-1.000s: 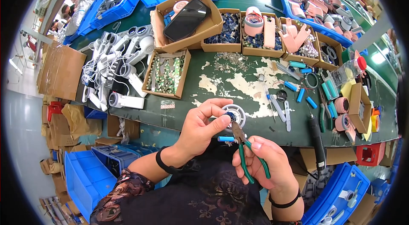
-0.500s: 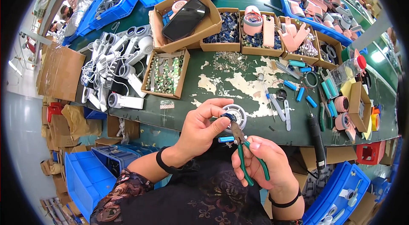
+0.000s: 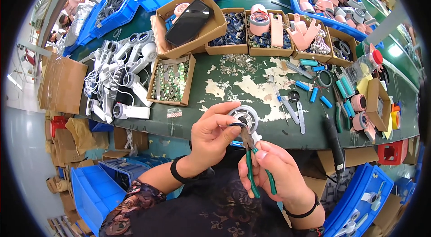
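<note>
My left hand (image 3: 207,136) pinches a small dark blue circuit board (image 3: 237,124) between thumb and fingertips. Just behind it is a round white-grey fan head (image 3: 252,115) with a short white neck toward my right hand; what supports it is hard to make out. My right hand (image 3: 280,170) is wrapped round green-handled cutting pliers (image 3: 249,158). Their dark jaws point up and touch or nearly touch the board; whether they are closed on anything cannot be seen. A sliver of blue battery shows below the fan head, mostly hidden by the hands.
Cardboard boxes of circuit boards (image 3: 228,33) and pink parts line the back. White handheld fans (image 3: 119,73) with cables lie left, beside a box of small green boards (image 3: 171,80). To the right are blue batteries (image 3: 326,101), tweezers and a black electric screwdriver (image 3: 333,140).
The pliers have swung more upright and shifted slightly left, jaws still at the board. The fan head has turned, showing its white neck, and the blue battery is now mostly hidden.
</note>
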Demonstrator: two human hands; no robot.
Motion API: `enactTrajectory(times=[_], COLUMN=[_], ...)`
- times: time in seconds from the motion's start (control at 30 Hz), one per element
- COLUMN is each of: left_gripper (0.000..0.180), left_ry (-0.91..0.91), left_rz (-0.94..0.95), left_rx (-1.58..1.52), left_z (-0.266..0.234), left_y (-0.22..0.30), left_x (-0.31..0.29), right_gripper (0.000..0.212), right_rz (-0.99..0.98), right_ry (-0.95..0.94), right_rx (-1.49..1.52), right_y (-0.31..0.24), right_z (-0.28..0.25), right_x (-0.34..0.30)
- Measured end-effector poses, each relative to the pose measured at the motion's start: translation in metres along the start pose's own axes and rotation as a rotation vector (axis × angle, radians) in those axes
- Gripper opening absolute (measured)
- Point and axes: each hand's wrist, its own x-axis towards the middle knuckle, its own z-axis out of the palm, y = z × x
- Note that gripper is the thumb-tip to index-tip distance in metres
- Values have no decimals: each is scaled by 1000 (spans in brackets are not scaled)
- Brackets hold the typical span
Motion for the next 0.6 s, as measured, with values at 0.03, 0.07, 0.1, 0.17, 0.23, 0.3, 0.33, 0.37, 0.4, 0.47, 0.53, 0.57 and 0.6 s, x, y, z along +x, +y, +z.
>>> enactTrajectory(times=[0.03,0.07,0.1,0.17,0.23,0.3,0.33,0.37,0.4,0.47,0.53,0.57,0.6], left_gripper=[15,15,15,12,10,11,11,12,13,14,17,17,17], left_ry=[-9,2,13,16,22,28,25,54,83,89,90,91,111], left_rz=[-1,25,50,38,27,5,5,-19,-42,-129,-195,-194,-215], left_rx=[1,14,27,43,60,13,17,-24,-65,-158,-216,-213,-262], left_z=[1,1,2,2,2,1,1,1,1,1,-1,-2,0], left_y=[-1,-2,-2,-2,-1,-3,-4,-6,-7,-4,-4,-3,1], left_x=[1,1,1,0,0,1,1,2,2,1,1,2,2], right_gripper=[21,20,20,20,20,21,21,21,22,22,26,26,28], right_rz=[-8,-6,-5,-6,-4,10,7,19,32,14,4,5,-6], right_ry=[1,-1,-4,-8,-15,-11,-13,-3,7,-9,-48,-51,-63], right_rx=[5,-18,-40,-81,-122,-171,-169,-94,-20,57,145,146,151], right_y=[0,0,0,0,-1,-2,-2,-2,-2,-1,3,5,7], right_z=[0,1,1,1,1,1,1,1,1,0,-6,-7,-9], right_x=[1,1,2,3,4,4,5,7,8,9,11,10,9])
